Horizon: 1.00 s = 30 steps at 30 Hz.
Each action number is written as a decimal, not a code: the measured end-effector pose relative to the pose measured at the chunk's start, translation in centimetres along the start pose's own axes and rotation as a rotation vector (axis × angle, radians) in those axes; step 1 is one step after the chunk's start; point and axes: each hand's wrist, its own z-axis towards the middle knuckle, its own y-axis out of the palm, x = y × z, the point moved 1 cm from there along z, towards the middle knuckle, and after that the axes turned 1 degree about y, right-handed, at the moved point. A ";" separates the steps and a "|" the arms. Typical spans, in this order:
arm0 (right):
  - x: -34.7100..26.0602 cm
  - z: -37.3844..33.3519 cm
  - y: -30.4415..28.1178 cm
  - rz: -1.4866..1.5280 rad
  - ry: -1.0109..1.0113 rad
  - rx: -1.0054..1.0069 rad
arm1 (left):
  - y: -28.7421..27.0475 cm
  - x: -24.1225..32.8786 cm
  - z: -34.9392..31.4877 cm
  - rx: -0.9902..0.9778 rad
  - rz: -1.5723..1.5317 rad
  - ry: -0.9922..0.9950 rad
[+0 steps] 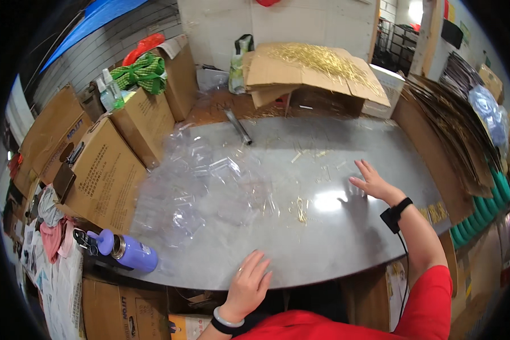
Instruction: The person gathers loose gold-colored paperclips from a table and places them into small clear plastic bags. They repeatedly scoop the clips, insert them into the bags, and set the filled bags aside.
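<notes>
My right hand (375,183) is over the right half of the grey tabletop (255,263), fingers spread and holding nothing. A dark strap with a small box is round that wrist. At the table's front edge rests my left hand (248,288), fingers stretched out, with nothing in it. Between the hands lies a small cluster of thin gold strips (301,211), like twist ties. More gold strips (309,154) are scattered farther back. Clear plastic packaging (209,175), crumpled and shiny, covers the left half of the table.
A purple bottle (135,253) with its lid open stands at the front left. Cardboard boxes (99,175) line the left side. At the back, a cardboard sheet (266,76) carries a heap of gold strips (320,61). A metal tube (238,127) lies before it. Stacked flat cardboard (447,130) leans at right.
</notes>
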 end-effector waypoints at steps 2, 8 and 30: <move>3.0 4.8 0.7 -0.118 0.089 -0.015 | -0.4 -1.2 -0.2 0.009 0.118 0.029; -1.5 8.5 5.7 -0.313 -0.181 -0.091 | 0.2 -2.3 -1.6 0.025 0.309 -0.071; 1.7 25.0 -0.4 -0.261 0.166 -0.193 | 1.0 -3.3 -2.2 0.039 0.396 -0.043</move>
